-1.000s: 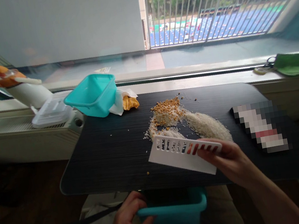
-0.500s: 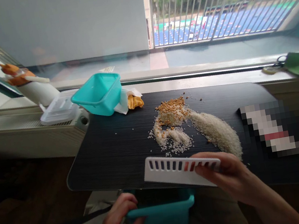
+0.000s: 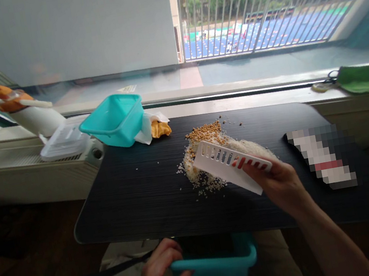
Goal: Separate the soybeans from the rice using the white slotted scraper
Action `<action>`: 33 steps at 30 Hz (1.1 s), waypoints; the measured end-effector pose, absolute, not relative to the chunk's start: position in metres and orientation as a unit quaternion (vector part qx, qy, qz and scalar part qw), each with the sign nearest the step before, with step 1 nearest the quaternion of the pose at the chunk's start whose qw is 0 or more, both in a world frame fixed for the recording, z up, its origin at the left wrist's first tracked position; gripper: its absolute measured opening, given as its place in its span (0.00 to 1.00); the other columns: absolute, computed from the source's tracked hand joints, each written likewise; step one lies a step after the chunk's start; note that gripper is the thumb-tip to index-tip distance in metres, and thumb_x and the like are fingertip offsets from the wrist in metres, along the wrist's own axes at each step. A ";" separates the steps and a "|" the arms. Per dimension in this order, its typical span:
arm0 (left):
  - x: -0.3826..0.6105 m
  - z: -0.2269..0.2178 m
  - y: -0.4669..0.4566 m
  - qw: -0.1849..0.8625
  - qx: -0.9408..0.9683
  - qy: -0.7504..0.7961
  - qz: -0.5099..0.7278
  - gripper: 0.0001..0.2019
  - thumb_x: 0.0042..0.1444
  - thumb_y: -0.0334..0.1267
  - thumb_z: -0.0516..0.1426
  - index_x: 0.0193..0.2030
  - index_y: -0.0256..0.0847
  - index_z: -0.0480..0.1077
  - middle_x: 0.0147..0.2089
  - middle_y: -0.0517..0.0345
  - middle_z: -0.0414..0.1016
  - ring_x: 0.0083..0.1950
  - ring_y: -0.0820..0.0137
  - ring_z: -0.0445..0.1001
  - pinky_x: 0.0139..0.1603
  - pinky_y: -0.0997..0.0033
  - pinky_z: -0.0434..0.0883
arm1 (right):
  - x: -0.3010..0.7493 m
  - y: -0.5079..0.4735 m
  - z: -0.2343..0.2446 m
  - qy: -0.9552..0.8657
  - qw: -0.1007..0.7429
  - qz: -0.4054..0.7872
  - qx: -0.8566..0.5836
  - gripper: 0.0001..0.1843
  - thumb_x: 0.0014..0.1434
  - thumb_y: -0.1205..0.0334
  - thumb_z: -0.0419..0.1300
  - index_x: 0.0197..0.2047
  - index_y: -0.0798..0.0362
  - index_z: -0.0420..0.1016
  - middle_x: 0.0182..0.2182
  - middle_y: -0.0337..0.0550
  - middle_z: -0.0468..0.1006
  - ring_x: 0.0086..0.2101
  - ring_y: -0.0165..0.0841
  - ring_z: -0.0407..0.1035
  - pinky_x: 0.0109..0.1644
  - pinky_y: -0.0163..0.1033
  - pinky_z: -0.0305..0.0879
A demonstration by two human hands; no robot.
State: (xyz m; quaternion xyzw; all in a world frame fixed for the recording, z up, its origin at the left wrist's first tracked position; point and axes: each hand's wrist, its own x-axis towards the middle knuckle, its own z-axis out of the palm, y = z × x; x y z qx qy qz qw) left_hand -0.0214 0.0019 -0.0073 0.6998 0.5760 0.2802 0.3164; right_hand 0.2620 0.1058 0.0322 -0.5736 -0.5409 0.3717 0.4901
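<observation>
My right hand (image 3: pixel 280 183) grips a white slotted plastic piece (image 3: pixel 228 173), a flat panel with a row of oblong openings along its upper edge. It is over the rice pile (image 3: pixel 250 146) on the black table, hiding part of the grains; whether it touches them I cannot tell. Yellow-brown beans (image 3: pixel 205 131) lie heaped at the far side of the rice. Below the table's front edge, my left hand (image 3: pixel 164 275) is closed on the rim of a teal plastic bin (image 3: pixel 218 272), thumb outside and fingers over the edge. The bin's inside is dark.
An open teal container (image 3: pixel 114 124) stands at the table's back left, beside an orange crumpled item (image 3: pixel 160 129) and white paper. A blurred-out object (image 3: pixel 324 158) lies on the right. Behind are a clear plastic lid (image 3: pixel 65 141), scissors (image 3: pixel 333 77) and green cloth (image 3: pixel 363 78).
My right hand has carried the white slotted piece forward from the table's front edge to above the rice, tilting it. The left hand and teal bin have shifted slightly right in view.
</observation>
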 end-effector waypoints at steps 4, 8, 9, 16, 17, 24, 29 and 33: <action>-0.022 -0.008 0.003 0.319 0.702 0.574 0.277 0.07 0.46 0.25 0.59 0.23 0.41 0.70 0.31 0.62 0.75 0.33 0.71 0.79 0.35 0.82 0.72 | 0.262 0.100 0.036 -0.560 0.477 0.369 -0.568 0.12 0.55 0.53 0.65 0.39 0.50 0.84 0.33 0.41 0.86 0.32 0.39 0.79 0.35 0.39 0.75; -0.023 -0.008 0.004 0.326 0.704 0.571 0.269 0.07 0.47 0.26 0.59 0.23 0.41 0.70 0.31 0.61 0.75 0.33 0.71 0.79 0.35 0.81 0.72 | 0.279 0.081 0.055 -0.500 0.499 0.282 -0.649 0.13 0.54 0.52 0.65 0.40 0.49 0.84 0.34 0.41 0.86 0.35 0.41 0.79 0.39 0.40 0.75; -0.023 -0.008 0.004 0.325 0.706 0.570 0.269 0.07 0.48 0.26 0.58 0.23 0.41 0.70 0.31 0.61 0.74 0.33 0.71 0.79 0.34 0.80 0.72 | 0.287 0.074 0.061 -0.487 0.490 0.229 -0.686 0.16 0.52 0.52 0.66 0.41 0.50 0.83 0.33 0.42 0.86 0.34 0.41 0.79 0.36 0.40 0.74; -0.011 -0.013 0.003 0.348 0.722 0.543 0.250 0.08 0.46 0.24 0.58 0.25 0.41 0.68 0.33 0.61 0.75 0.34 0.70 0.79 0.36 0.79 0.72 | 0.326 0.030 0.084 -0.419 0.374 0.092 -0.822 0.20 0.51 0.46 0.63 0.41 0.48 0.84 0.32 0.41 0.86 0.36 0.47 0.80 0.33 0.41 0.73; -0.007 -0.012 0.004 0.355 0.722 0.539 0.249 0.08 0.46 0.24 0.58 0.25 0.41 0.68 0.33 0.61 0.75 0.34 0.70 0.79 0.36 0.79 0.72 | 0.327 0.027 0.084 -0.417 0.379 0.098 -0.820 0.19 0.51 0.46 0.63 0.40 0.47 0.85 0.32 0.40 0.86 0.36 0.46 0.80 0.32 0.41 0.73; 0.017 -0.003 0.001 0.393 0.711 0.530 0.245 0.09 0.45 0.23 0.56 0.23 0.42 0.67 0.34 0.61 0.74 0.35 0.71 0.78 0.36 0.80 0.71 | 0.329 0.022 0.074 -0.477 0.403 0.161 -0.764 0.14 0.52 0.50 0.62 0.37 0.47 0.85 0.32 0.39 0.87 0.34 0.42 0.81 0.36 0.39 0.77; 0.020 0.000 0.000 0.393 0.708 0.533 0.246 0.09 0.45 0.24 0.57 0.23 0.42 0.68 0.34 0.61 0.75 0.35 0.70 0.78 0.36 0.79 0.71 | 0.331 0.015 0.068 -0.459 0.433 0.190 -0.752 0.15 0.51 0.46 0.65 0.37 0.46 0.84 0.32 0.39 0.86 0.33 0.41 0.81 0.34 0.37 0.76; 0.021 0.003 0.001 0.392 0.707 0.537 0.241 0.08 0.45 0.24 0.57 0.23 0.42 0.68 0.34 0.60 0.75 0.34 0.69 0.78 0.36 0.78 0.72 | 0.328 0.014 0.066 -0.458 0.444 0.233 -0.734 0.15 0.51 0.47 0.66 0.38 0.46 0.84 0.34 0.40 0.86 0.34 0.41 0.79 0.38 0.37 0.74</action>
